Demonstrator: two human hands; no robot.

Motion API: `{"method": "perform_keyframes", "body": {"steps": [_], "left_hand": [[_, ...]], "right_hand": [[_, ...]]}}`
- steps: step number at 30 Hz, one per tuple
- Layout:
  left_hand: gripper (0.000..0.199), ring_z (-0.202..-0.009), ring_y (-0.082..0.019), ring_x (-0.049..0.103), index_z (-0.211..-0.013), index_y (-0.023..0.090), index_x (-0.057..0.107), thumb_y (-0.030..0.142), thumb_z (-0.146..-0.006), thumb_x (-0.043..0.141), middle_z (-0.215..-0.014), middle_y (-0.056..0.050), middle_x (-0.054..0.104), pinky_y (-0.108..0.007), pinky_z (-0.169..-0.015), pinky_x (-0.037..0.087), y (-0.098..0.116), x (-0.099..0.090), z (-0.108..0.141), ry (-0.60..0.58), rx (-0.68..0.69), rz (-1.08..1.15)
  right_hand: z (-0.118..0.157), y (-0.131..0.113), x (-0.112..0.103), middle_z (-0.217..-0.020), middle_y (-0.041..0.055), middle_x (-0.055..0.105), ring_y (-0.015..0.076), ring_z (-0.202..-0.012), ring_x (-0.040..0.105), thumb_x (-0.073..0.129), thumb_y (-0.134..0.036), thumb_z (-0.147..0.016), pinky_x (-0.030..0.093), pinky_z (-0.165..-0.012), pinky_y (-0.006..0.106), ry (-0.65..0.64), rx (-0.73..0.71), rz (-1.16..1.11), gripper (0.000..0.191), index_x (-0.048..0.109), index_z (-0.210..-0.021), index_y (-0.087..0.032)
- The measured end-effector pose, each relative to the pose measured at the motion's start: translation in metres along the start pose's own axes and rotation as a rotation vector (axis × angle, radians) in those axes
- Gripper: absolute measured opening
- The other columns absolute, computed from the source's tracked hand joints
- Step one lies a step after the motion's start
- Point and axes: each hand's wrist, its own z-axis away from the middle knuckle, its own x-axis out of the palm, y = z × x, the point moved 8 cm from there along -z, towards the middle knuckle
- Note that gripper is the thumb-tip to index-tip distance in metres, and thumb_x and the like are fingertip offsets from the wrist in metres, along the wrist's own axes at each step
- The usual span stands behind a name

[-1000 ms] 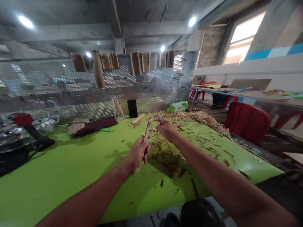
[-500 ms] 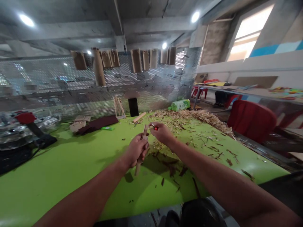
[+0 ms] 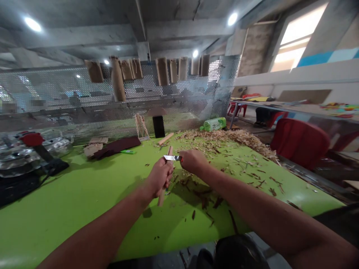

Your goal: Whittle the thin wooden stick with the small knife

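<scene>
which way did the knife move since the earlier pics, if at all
Yes: the knife, in the right hand, has moved left and down relative to the black block, and its blade now points toward the stick.

left hand (image 3: 159,177): ungloved | right hand (image 3: 193,161): ungloved | forearms (image 3: 252,205): bare, sleeveless

Long, narrow strip of pale wood (image 3: 169,151), slightly tilted, gripped in left fist (image 3: 159,177), lower end jutting below the fist. Short, bright steel knife blade (image 3: 171,158), red at its base, pinched in right hand (image 3: 193,161), lying crosswise over the strip, just above the left fist.
</scene>
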Motion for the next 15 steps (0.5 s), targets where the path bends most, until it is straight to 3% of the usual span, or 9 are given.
{"method": "perform_keyframes", "body": {"steps": [3,7,9,11,15], "left_hand": [[0.039,-0.039,-0.003,0.033,-0.128,0.020,0.045,0.039,-0.094,0.049,-0.063,0.008,0.046,-0.014,-0.036,0.030,0.002,0.012,0.015,-0.030,-0.017,-0.054],[0.049,-0.040,-0.004,0.032,-0.136,0.022,0.044,0.043,-0.093,0.053,-0.065,0.007,0.047,-0.015,-0.035,0.032,0.004,0.041,0.033,-0.182,-0.020,-0.100],[0.047,-0.040,-0.004,0.032,-0.136,0.023,0.043,0.042,-0.093,0.051,-0.066,0.007,0.047,-0.015,-0.035,0.031,0.004,0.039,0.029,-0.156,-0.002,-0.048],[0.043,-0.040,-0.004,0.032,-0.132,0.023,0.044,0.040,-0.093,0.050,-0.067,0.007,0.046,-0.015,-0.035,0.030,0.003,0.025,0.018,-0.084,0.021,0.014],[0.034,-0.041,-0.005,0.034,-0.120,0.022,0.047,0.037,-0.090,0.052,-0.065,0.007,0.045,-0.016,-0.036,0.030,-0.004,0.004,0.000,-0.029,0.019,0.033]], "right_hand": [[-0.016,0.035,0.003,-0.092,0.0164,0.074,0.0255,-0.086,0.070,0.046,-0.030,-0.091,0.048,-0.072,0.030,0.006,0.107,-0.041,0.032,0.074,-0.100,-0.019],[-0.027,0.108,0.004,-0.098,0.0195,0.073,0.0270,-0.089,0.070,0.047,-0.024,-0.088,0.046,-0.069,0.029,-0.040,0.423,-0.079,0.032,0.074,-0.104,-0.014],[-0.026,0.120,-0.004,-0.100,0.0183,0.073,0.0257,-0.090,0.069,0.047,-0.025,-0.089,0.045,-0.069,0.027,0.024,0.467,-0.077,0.034,0.074,-0.106,-0.016],[-0.023,0.106,-0.009,-0.098,0.0147,0.074,0.0234,-0.088,0.069,0.046,-0.028,-0.089,0.043,-0.068,0.025,0.073,0.390,-0.077,0.034,0.074,-0.105,-0.019],[-0.011,0.038,-0.006,-0.091,0.0109,0.074,0.0214,-0.084,0.067,0.048,-0.032,-0.087,0.041,-0.067,0.025,0.066,0.115,-0.048,0.031,0.075,-0.097,-0.022]]}}
